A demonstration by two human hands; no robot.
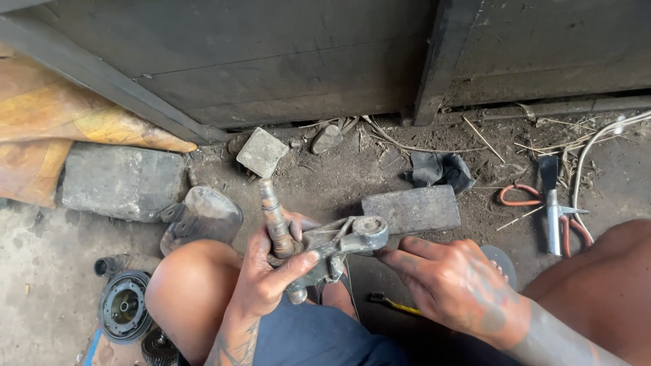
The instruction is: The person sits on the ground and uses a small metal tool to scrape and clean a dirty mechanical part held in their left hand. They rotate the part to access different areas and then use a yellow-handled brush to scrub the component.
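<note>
My left hand (268,274) grips a grimy metal bracket part (342,244) with a round bushing eye at its right end and a threaded rod (274,213) sticking up toward the wall. It is held above my lap, between my knees. My right hand (451,281) rests just right of the part, fingers spread, its fingertips touching the underside near the bushing eye. Nothing is held in that hand.
A flat dark block (411,209) lies on the dirt floor behind the part. Orange-handled pliers (519,196) and a metal tool (553,210) lie at right beside a white cable (597,146). A stone block (122,179), a small square stone (262,152), a black rag (441,169) and a round pulley (123,305) lie around.
</note>
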